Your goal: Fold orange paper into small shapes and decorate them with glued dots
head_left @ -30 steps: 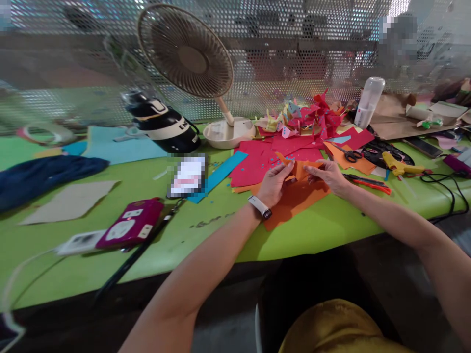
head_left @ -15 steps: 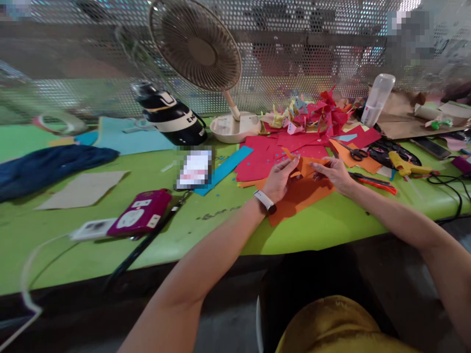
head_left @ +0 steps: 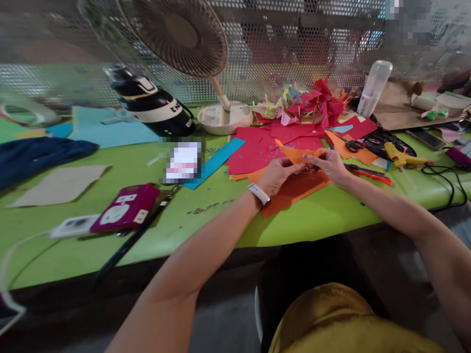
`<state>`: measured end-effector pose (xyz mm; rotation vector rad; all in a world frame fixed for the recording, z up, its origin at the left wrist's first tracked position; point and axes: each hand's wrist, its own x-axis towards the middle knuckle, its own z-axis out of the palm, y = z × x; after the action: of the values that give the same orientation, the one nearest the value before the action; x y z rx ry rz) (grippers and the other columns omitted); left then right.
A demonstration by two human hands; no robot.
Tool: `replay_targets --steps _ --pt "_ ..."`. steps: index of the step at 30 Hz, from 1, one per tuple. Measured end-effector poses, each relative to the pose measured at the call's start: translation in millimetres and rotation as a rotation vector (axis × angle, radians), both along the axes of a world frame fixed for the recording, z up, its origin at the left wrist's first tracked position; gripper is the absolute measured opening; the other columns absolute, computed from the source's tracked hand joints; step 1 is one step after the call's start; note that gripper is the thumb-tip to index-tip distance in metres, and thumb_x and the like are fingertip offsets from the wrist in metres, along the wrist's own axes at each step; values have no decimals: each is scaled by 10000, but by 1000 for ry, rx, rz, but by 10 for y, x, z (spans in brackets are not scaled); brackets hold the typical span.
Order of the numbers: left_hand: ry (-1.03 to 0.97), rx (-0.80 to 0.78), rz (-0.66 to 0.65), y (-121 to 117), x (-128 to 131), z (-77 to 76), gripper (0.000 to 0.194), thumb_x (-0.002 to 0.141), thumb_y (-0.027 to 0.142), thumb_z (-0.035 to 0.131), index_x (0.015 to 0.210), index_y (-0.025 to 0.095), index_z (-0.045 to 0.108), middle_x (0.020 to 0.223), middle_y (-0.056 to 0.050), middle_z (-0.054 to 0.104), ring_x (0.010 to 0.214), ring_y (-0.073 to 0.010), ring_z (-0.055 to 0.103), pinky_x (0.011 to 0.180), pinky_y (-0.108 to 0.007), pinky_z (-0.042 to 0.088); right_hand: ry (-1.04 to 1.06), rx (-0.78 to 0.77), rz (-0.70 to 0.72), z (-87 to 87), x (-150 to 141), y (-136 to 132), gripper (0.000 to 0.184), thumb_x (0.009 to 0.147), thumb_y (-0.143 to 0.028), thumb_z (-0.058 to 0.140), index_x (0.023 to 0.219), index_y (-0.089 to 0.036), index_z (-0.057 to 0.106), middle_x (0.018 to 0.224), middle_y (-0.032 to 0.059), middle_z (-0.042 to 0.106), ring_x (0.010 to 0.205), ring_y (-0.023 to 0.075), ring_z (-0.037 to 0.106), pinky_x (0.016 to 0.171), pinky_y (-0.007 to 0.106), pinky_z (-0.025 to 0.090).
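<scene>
Between my two hands is a partly folded piece of orange paper (head_left: 294, 153), its pointed end sticking up to the left. My left hand (head_left: 277, 175), with a white watch band at the wrist, pinches its lower edge. My right hand (head_left: 329, 165) grips its right side between thumb and fingers. The fingertips hide part of the folds. Beneath the hands lies a flat orange sheet (head_left: 290, 198), and behind it are overlapping red sheets (head_left: 253, 147) sprinkled with small blue dots.
Folded paper pieces (head_left: 305, 105) pile up at the back. Scissors (head_left: 351, 143), an orange-handled cutter (head_left: 371, 174) and a yellow glue gun (head_left: 401, 156) lie to the right. A fan (head_left: 221, 120), black bottle (head_left: 154, 110), phone (head_left: 184, 162) and purple case (head_left: 127, 208) are to the left.
The orange paper has been turned in my hands, so its pointed flap now stands higher and broader. My hands have come closer together. The view has shifted slightly.
</scene>
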<state>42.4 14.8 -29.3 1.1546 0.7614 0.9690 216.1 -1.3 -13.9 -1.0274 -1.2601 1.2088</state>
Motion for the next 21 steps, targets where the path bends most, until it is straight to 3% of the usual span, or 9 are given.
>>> replay_targets --steps 12,21 --pt "26 -26 -2 -23 -35 83 389 574 413 919 843 173 773 859 -72 788 798 -225 733 869 -404 555 62 -8 52 35 26 12 478 544 -584 887 688 -174 687 609 -9 698 497 83 614 519 212 539" --pt "-1 -11 -44 8 -41 42 389 610 412 899 891 174 772 945 -78 788 875 -247 740 875 -426 563 51 -6 17 32 17 8 499 544 -606 879 656 -171 661 577 -11 687 465 82 603 501 212 542"
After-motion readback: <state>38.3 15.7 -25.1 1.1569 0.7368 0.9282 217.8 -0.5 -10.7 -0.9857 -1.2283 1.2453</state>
